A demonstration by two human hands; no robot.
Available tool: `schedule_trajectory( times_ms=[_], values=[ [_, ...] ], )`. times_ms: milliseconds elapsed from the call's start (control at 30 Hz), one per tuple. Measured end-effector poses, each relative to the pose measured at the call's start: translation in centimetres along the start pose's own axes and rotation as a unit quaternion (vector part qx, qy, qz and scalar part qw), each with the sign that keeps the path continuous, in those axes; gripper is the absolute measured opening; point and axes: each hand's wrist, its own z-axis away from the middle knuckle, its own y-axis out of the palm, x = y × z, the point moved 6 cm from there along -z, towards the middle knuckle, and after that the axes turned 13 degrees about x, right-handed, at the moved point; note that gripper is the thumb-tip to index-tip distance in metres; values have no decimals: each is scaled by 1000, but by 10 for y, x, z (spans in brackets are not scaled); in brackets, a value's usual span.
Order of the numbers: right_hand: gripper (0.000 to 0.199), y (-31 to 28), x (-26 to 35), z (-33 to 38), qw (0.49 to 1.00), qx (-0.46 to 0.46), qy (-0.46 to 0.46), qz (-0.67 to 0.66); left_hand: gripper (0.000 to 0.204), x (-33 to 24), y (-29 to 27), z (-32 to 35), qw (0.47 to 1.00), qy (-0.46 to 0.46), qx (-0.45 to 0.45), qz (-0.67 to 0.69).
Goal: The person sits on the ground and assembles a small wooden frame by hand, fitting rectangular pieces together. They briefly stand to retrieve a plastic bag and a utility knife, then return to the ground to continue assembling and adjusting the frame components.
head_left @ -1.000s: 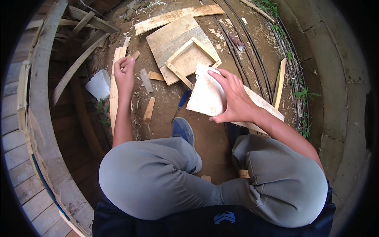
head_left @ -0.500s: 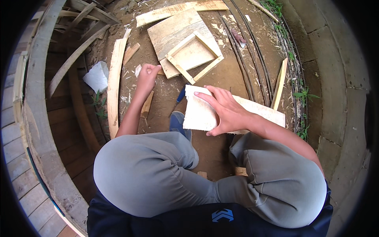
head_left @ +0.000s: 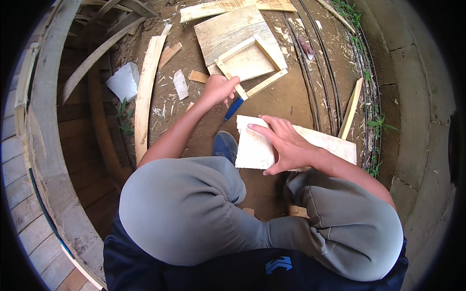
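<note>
My right hand [head_left: 291, 148] is wrapped over the near-left end of a pale, rough-cut wooden board [head_left: 332, 140], thumb and fingers spread across its width, above my right knee. My left hand [head_left: 221, 90] reaches forward with its fingers curled, overlapping the near-left side of a small rectangular wooden frame [head_left: 267, 50]. Whether those fingers touch the frame or hold anything small is hidden. Under the frame lies a wider flat wooden board [head_left: 228, 30]. Just below my left hand, a tool with a blue handle [head_left: 234, 109] lies on the dirt.
Long wood strips lie at the left [head_left: 148, 82] and far side [head_left: 238, 8]. A white stone-like block [head_left: 124, 82] rests beside a dark wood-lined pit. Dark rods [head_left: 313, 63] run along the right, near a leaning strip [head_left: 352, 106] and a concrete edge [head_left: 417, 97].
My left hand has moved right, from beside the flat board to the frame's near-left side. My right hand keeps its hold on the pale board. The whole view has shifted slightly.
</note>
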Motion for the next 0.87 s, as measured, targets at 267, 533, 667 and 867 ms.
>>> schedule_trajectory(
  times_ms=[267, 533, 667, 867],
  values=[
    [113, -6, 0, 0, 999, -24, 8, 35, 41, 15, -52, 14, 995, 40, -71, 50],
    [112, -6, -2, -1, 999, -39, 16, 31, 46, 4, -86, 4, 990, 45, -127, -47],
    [112, -4, -5, -1, 999, -32, 27, 26, 47, 5, -83, -6, 990, 44, -123, -57],
    [113, -3, -7, 0, 998, -32, 34, 37, 45, 26, -94, -27, 976, 77, -158, -127]
  ],
)
